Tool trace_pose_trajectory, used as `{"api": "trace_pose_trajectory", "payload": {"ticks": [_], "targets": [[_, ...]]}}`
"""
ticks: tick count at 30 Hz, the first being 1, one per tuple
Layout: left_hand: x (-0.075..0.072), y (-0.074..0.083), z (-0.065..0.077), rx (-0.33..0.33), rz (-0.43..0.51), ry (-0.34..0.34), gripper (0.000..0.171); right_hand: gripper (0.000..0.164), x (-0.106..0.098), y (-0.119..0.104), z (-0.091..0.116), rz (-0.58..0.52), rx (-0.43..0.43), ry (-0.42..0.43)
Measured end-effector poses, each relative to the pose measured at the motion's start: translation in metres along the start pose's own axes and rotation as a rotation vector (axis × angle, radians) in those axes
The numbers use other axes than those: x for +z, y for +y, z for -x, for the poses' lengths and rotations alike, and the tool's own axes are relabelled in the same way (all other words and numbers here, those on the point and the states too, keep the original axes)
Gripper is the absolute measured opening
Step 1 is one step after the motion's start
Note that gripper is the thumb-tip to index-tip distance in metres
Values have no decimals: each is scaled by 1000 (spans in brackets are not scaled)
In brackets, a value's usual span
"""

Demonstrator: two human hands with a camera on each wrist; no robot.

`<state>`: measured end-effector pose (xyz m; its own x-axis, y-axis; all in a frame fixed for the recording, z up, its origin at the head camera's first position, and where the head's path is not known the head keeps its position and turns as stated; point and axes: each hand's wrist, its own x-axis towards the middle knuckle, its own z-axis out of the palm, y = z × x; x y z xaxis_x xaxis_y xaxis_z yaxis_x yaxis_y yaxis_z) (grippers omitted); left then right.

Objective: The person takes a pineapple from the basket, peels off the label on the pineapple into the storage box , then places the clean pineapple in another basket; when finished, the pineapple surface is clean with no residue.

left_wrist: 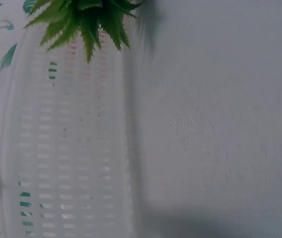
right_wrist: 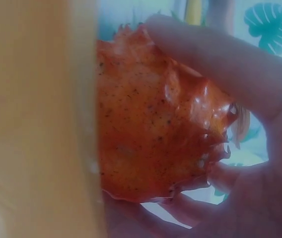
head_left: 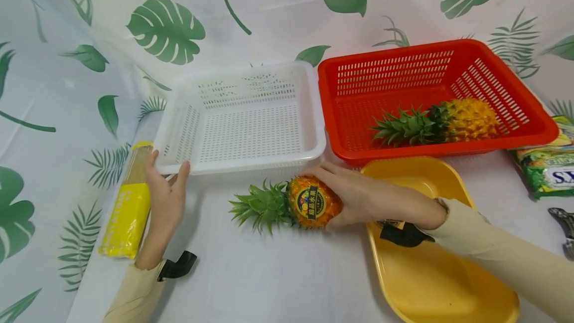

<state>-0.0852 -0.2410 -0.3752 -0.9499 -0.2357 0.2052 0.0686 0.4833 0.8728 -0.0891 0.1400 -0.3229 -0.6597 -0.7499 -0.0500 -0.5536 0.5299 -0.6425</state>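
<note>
My right hand (head_left: pixel 347 191) grips a small pineapple (head_left: pixel 314 203) by its round body. It lies sideways in front of the baskets, its leafy crown to the left and a black round label facing up. The right wrist view shows thumb and fingers around the orange base (right_wrist: pixel 151 124). At the near left corner of a white plastic basket (head_left: pixel 251 166), my left hand (head_left: pixel 168 198) holds the rim. Up close in the left wrist view are the slotted basket wall (left_wrist: pixel 71 139) and the green crown (left_wrist: pixel 89 25). No items show inside the white basket.
A red basket (head_left: pixel 439 151) on the right contains another pineapple (head_left: pixel 471 118). Under my right forearm stands a yellow basin (head_left: pixel 426 273). A yellow packet (head_left: pixel 127 218) lies at the left, a green packet (head_left: pixel 547 168) at the far right, near a dark metal object (head_left: pixel 562 223).
</note>
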Motion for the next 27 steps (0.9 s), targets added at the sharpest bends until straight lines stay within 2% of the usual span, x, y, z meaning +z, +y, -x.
{"api": "trace_pose_trajectory", "payload": {"ticks": [2,4,7,10,13,15,18,21,24,25,27], "targets": [[-2,6,7,-23,-43,-4,77,87,0,0,-2,10,5,-8],[-3,12,15,-31,-96,25,77,87,-1,-1,-4,18,21,-18],[-5,23,26,43,-196,124,75,87,-2,-1,-5,21,27,-23],[-3,35,32,261,-234,221,71,87,-3,1,-4,11,16,-12],[4,48,37,513,-171,218,67,87,-4,2,-3,-7,21,-8],[12,55,40,654,-119,176,65,88,-5,3,-3,-18,33,-14],[28,64,47,827,-86,52,61,90,-6,3,-5,-32,50,-29],[43,69,54,953,-129,-157,59,92,-8,2,-7,-42,55,-39],[55,68,58,972,-231,-354,69,93,-8,2,-9,-43,64,-51],[58,67,58,956,-271,-402,75,93,-8,1,-10,-43,67,-55],[62,63,57,922,-355,-450,89,93,-7,0,-11,-38,72,-62]]}}
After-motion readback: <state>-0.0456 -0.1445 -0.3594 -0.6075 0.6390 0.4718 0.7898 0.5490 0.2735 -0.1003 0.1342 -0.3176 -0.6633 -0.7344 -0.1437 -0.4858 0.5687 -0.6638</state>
